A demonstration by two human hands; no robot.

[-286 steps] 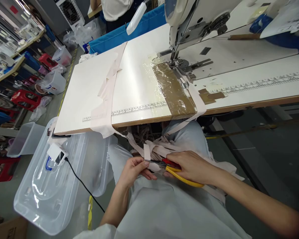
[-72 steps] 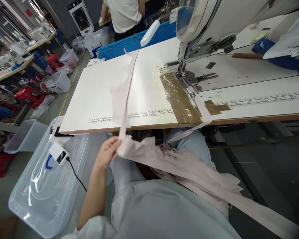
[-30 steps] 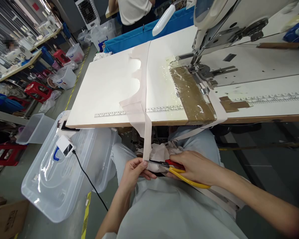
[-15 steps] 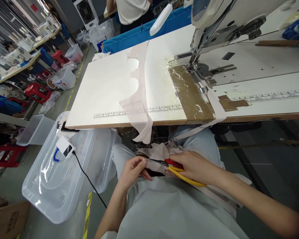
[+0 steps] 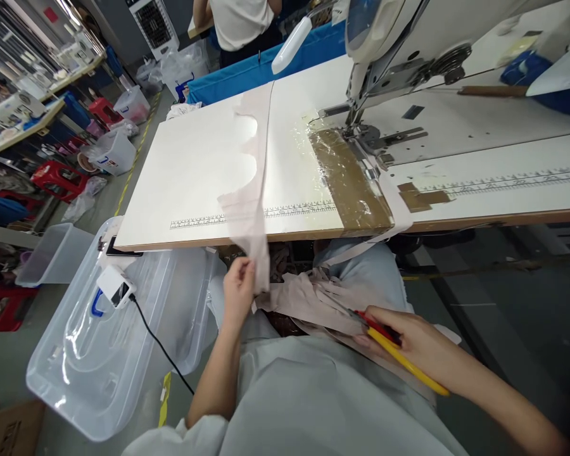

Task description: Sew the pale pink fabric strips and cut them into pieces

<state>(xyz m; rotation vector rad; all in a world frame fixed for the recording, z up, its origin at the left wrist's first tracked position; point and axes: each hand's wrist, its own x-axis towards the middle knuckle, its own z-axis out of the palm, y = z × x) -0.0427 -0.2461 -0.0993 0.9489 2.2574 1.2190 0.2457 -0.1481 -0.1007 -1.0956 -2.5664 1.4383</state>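
My left hand (image 5: 238, 290) pinches the lower end of a pale pink fabric strip (image 5: 258, 190) that hangs off the front edge of the white sewing table (image 5: 185, 177) and runs back across it. My right hand (image 5: 411, 339) grips scissors (image 5: 390, 347) with red and yellow handles, held low over my lap to the right. A heap of the same pink fabric (image 5: 323, 301) lies on my lap between the two hands. The sewing machine (image 5: 399, 44) stands at the back right of the table, with brown tape (image 5: 349, 180) in front of its needle.
A clear plastic bin lid (image 5: 99, 354) with a white charger (image 5: 111, 288) and black cable sits on the floor at left. Another person in a white top (image 5: 240, 22) stands beyond the blue cloth (image 5: 261, 63). Red stools and bins line the aisle at left.
The scissors have left the strip and my right hand has drawn back to the right. My left hand has risen toward the table edge, still holding the strip's end.
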